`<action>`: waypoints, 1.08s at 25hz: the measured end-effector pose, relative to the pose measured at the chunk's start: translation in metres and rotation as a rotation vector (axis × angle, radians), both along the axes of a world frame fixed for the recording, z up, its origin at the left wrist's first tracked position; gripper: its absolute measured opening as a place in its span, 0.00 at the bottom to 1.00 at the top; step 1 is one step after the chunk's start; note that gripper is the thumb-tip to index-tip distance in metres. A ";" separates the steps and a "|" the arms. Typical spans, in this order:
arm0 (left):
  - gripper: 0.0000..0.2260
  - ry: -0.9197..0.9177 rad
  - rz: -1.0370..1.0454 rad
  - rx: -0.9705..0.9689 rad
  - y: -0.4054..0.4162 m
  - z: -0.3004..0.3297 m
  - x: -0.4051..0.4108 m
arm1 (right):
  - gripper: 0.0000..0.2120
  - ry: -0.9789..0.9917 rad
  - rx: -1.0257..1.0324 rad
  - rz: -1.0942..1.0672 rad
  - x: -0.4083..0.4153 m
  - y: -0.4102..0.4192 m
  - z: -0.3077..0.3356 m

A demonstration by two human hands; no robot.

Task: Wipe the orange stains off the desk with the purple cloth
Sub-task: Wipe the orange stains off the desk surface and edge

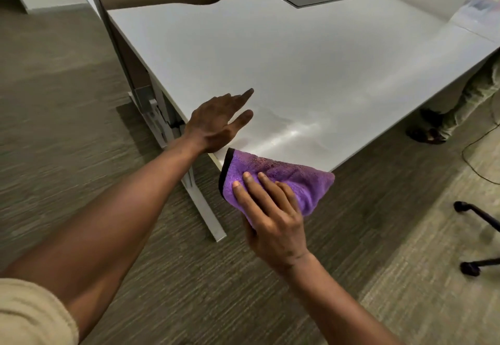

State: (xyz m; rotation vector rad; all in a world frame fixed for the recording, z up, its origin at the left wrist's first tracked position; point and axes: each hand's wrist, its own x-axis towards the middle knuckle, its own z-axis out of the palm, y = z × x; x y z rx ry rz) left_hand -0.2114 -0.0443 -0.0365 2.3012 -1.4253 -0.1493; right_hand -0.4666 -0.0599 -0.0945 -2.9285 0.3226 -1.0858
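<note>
Purple cloth is gripped by the right hand at the desk edge, six o'clock. Left hand is spread flat at nine o'clock. Firm overlapping strokes are advised; no orange stains can be seen.

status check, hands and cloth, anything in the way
Left hand open, fingers out over the white desk top. Right hand grips folded purple microfibre cloth at near desk corner. No orange stains visible. Nothing in the way.

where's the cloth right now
In the head view the cloth is low and centre, held in the right hand at the desk's near corner, just right of the left hand.
</note>
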 end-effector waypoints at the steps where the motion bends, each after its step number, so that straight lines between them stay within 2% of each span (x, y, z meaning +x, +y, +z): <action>1: 0.27 -0.001 0.008 -0.008 0.000 0.000 -0.001 | 0.18 0.018 0.006 -0.007 0.004 0.001 0.006; 5: 0.27 -0.013 0.026 -0.021 -0.001 0.000 0.000 | 0.14 0.061 0.121 -0.077 0.027 0.012 0.027; 8: 0.28 -0.004 0.029 0.002 -0.001 -0.001 0.000 | 0.20 0.077 0.265 -0.089 0.026 0.013 0.030; 10: 0.26 0.008 0.036 0.018 -0.001 0.000 -0.002 | 0.28 0.165 0.199 -0.068 0.004 0.012 0.016; 12: 0.26 0.013 0.032 0.029 0.000 0.002 -0.004 | 0.32 0.164 0.194 -0.013 -0.024 0.008 0.000; 16: 0.26 0.004 0.039 0.014 0.000 0.004 -0.003 | 0.30 0.134 0.312 -0.055 -0.041 0.005 -0.003; 20: 0.26 -0.012 0.044 -0.020 -0.001 0.002 0.000 | 0.27 0.193 0.257 -0.170 0.008 0.015 0.027; 24: 0.29 0.025 0.044 -0.040 -0.002 -0.003 0.006 | 0.23 0.338 0.264 -0.147 0.059 0.013 0.049; 27: 0.29 0.048 0.056 -0.012 -0.001 -0.001 0.008 | 0.27 0.329 0.190 -0.018 0.030 0.005 0.037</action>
